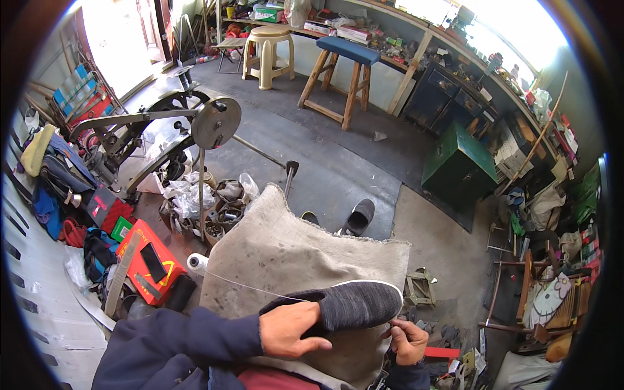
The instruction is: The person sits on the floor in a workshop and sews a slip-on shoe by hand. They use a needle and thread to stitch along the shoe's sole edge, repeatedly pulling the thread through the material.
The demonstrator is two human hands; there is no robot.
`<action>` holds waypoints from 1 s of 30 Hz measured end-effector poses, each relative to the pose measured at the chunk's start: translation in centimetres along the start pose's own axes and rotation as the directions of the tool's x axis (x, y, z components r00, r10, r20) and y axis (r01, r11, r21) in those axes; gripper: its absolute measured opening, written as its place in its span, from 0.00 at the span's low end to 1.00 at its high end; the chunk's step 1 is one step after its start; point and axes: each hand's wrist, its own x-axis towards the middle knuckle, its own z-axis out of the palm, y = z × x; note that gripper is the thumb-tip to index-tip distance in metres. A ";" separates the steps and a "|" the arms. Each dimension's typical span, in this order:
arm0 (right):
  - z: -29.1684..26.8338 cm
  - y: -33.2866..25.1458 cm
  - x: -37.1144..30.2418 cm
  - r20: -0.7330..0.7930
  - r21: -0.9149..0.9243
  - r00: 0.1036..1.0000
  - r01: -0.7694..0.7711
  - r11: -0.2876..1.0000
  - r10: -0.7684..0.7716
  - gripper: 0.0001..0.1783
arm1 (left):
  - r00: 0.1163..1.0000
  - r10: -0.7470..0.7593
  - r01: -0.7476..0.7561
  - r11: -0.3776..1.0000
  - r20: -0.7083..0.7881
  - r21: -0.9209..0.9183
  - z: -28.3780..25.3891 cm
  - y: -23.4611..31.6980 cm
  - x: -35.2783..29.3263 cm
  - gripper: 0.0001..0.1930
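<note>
A dark grey knit slip-on shoe (361,305) with a white sole edge lies across my lap, toe to the right. My left hand (290,330) grips it at the opening, with some fingers hidden inside and the thumb along its near side. At the toe, my right hand (409,342) is closed in a pinch against the sole edge; what it pinches is too small to make out. A pale thread runs from a white thread spool (197,262) on the left to the shoe's opening. Beneath the shoe, a stained beige cloth (305,253) covers my lap.
A hand-cranked sewing machine (218,123) stands at the left, above a heap of bags and parts. Nearer lies a red box (148,260) with a phone on it. Another dark shoe (359,217) shows beyond the cloth. Farther off are a blue-topped stool (348,49) and a green box (458,166).
</note>
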 end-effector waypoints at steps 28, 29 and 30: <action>1.1 -3.3 2.9 0.100 -0.097 0.977 -0.178 0.979 0.187 0.10 | 0.911 -0.071 0.324 0.730 0.405 -0.602 1.0 -4.0 6.4 0.41; 1.6 -2.8 2.6 0.070 -0.073 0.981 -0.174 0.982 0.179 0.10 | 0.925 -0.084 0.300 0.760 0.370 -0.577 0.8 -3.9 6.2 0.39; 2.0 -2.6 2.4 0.015 -0.065 0.986 -0.168 0.984 0.169 0.11 | 0.931 -0.104 0.295 0.780 0.350 -0.552 0.7 -3.8 6.0 0.38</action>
